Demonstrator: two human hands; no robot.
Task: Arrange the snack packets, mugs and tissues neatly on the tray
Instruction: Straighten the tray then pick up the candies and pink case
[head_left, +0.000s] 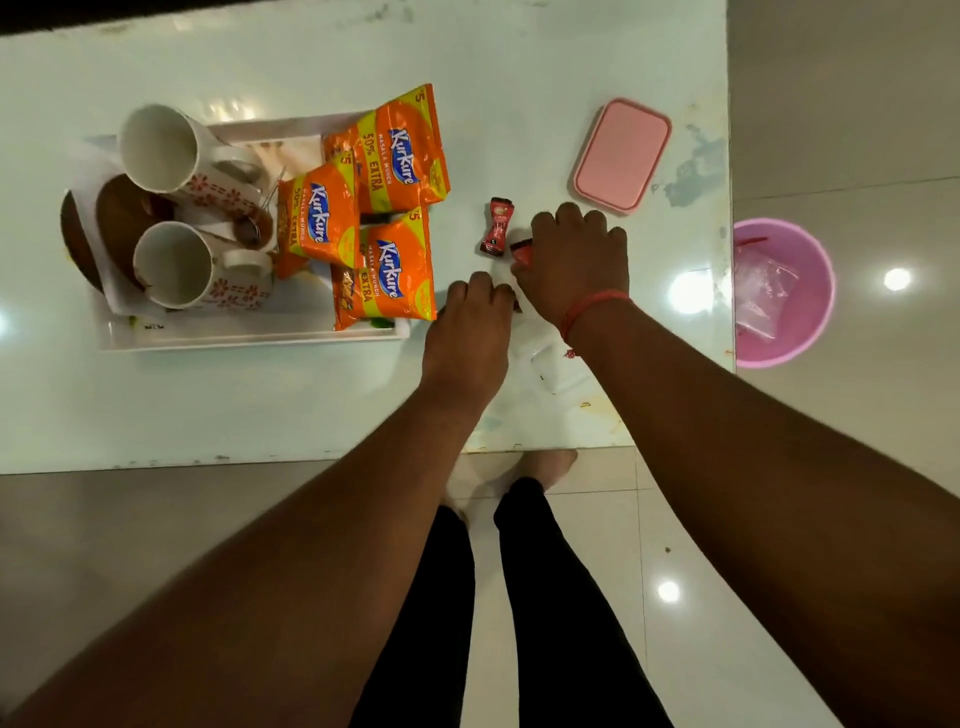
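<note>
Head view. White tray (249, 340), left on counter (208, 405): three orange Kurkure packets (387, 270) overlapping at its right end, two floral mugs (176, 265) lying on their sides over tissues (124, 306). Red sachet (497, 227) loose, right of tray. Right hand (574, 260) pinching a second red sachet (521, 253); left hand (470, 332) palm-down, grip hidden. Risk: tipped mugs may roll; far packet overhangs the rim and may slide off.

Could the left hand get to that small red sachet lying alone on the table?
Probably yes. The left hand rests on the table just below the red sachet, with only bare tabletop between them. The right hand sits beside the sachet, not over it.
</note>
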